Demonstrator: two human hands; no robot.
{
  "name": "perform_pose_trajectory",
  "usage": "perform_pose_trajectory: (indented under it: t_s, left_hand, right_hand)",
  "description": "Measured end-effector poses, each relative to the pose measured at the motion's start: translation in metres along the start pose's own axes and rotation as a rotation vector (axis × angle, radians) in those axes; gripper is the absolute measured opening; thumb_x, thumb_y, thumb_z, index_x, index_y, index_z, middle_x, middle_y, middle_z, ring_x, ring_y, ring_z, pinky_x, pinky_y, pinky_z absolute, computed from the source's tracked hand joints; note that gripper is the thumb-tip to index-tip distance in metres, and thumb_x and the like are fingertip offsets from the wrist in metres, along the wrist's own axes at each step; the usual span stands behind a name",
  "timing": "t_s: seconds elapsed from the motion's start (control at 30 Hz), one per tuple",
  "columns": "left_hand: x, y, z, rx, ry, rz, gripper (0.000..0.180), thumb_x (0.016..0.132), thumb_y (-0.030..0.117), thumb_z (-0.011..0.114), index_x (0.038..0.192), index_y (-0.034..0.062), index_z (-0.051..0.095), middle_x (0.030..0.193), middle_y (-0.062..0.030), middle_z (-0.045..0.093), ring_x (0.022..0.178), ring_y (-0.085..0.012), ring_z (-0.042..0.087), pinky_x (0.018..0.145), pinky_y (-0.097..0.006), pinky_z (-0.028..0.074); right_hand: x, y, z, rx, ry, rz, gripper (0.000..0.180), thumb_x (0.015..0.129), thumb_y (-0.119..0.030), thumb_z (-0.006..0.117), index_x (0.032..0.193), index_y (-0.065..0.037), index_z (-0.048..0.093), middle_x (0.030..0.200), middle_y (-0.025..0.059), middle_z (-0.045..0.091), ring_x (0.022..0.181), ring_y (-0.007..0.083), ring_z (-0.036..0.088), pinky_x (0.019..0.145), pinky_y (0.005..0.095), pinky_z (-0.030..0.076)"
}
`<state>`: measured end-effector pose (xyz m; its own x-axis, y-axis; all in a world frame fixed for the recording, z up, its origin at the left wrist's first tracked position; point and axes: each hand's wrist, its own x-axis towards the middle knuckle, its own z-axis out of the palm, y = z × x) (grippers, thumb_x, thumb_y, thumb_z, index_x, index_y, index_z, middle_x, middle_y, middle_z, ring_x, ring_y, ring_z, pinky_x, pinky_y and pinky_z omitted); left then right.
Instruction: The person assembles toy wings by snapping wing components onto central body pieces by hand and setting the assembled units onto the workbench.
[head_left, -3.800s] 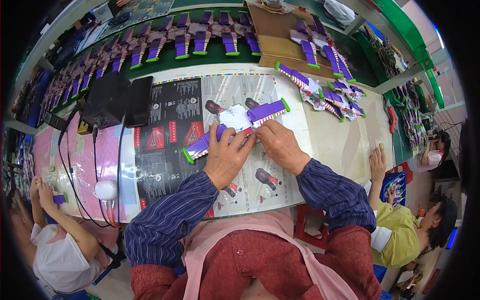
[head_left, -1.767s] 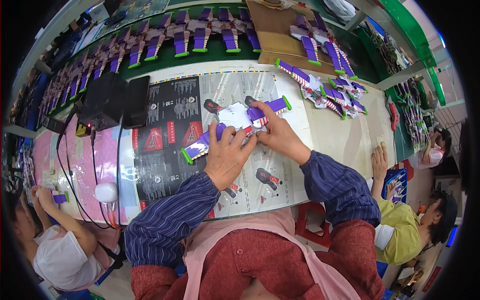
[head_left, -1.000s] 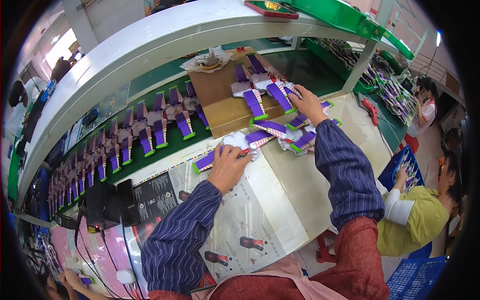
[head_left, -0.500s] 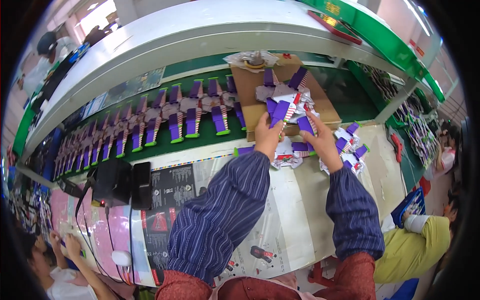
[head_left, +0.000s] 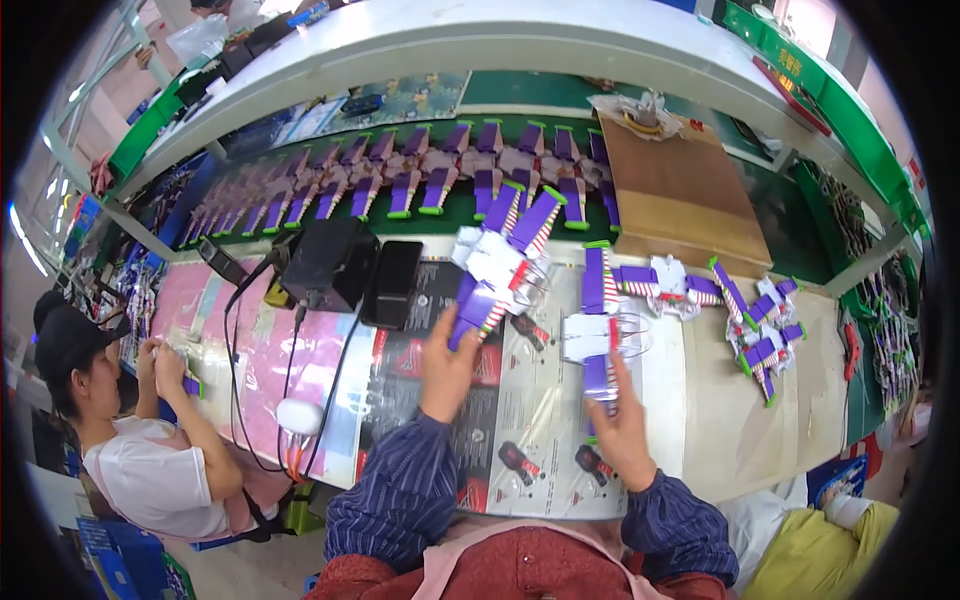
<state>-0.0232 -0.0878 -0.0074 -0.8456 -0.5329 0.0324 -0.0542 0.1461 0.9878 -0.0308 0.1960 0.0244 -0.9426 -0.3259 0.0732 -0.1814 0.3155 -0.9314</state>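
My left hand [head_left: 447, 365] is closed round the lower purple wing of a white-bodied winged toy part [head_left: 495, 262], raised over the front of the bench. Two purple wings with green tips and red stripes fan out at its top, so it may be two parts overlapping. My right hand [head_left: 625, 430] grips the lower wing of another winged toy part [head_left: 592, 337], held upright with a clear dome on its side. Just beyond that hand lies a similar winged part [head_left: 668, 283]. Farther right, several more sit in a small heap [head_left: 765, 330].
A long row of winged parts [head_left: 400, 180] lies on the green surface at the back. A cardboard box [head_left: 690, 190] stands right of it. A black box [head_left: 330, 262], a dark phone-like device [head_left: 392, 285] and cables are at left. A co-worker [head_left: 150, 450] sits at far left. A shelf [head_left: 480, 50] spans above.
Both hands have drawn back from the cardboard box toward me, each carrying winged toy parts that were on it. My left hand has swung leftward, and the view has shifted left.
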Motion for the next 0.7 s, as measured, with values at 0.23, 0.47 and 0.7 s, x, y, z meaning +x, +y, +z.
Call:
perform_pose_trajectory:
  t_s: [0.23,0.47,0.7]
  left_hand:
    - [-0.038,0.067,-0.028,0.494,0.022,0.618,0.032,0.090,-0.003,0.066,0.122,-0.0012,0.068,0.120,-0.0212,0.067,0.113,-0.0398,0.063,0.099,-0.045,0.050]
    - [-0.113,0.054,0.012,0.532,-0.718,0.847,0.029,0.078,0.005,0.073,0.104,-0.0017,0.065,0.138,-0.0211,0.055,0.137,-0.0421,0.051,0.112,-0.048,0.048]
    - [-0.067,0.042,0.011,0.610,-0.682,0.979,0.025,0.078,0.003,0.067,0.102,-0.0040,0.063,0.135,-0.0205,0.058,0.140,-0.0391,0.050,0.115,-0.047,0.048]
  right_hand:
    - [-0.040,-0.031,-0.002,-0.154,-0.107,-0.048,0.052,0.096,-0.008,0.071,0.146,-0.001,0.057,0.082,0.0143,0.068,0.065,0.0295,0.068,0.063,0.0385,0.054]
    - [-0.042,-0.024,0.007,-0.537,-0.152,-0.463,0.059,0.082,0.007,0.061,0.141,0.000,0.056,0.126,0.0180,0.065,0.109,0.0376,0.064,0.090,0.0449,0.056]
    - [-0.029,-0.019,0.004,-0.688,-0.218,-0.395,0.062,0.083,0.009,0.062,0.144,0.000,0.055,0.113,0.0200,0.068,0.098,0.0369,0.066,0.085,0.0463,0.056]
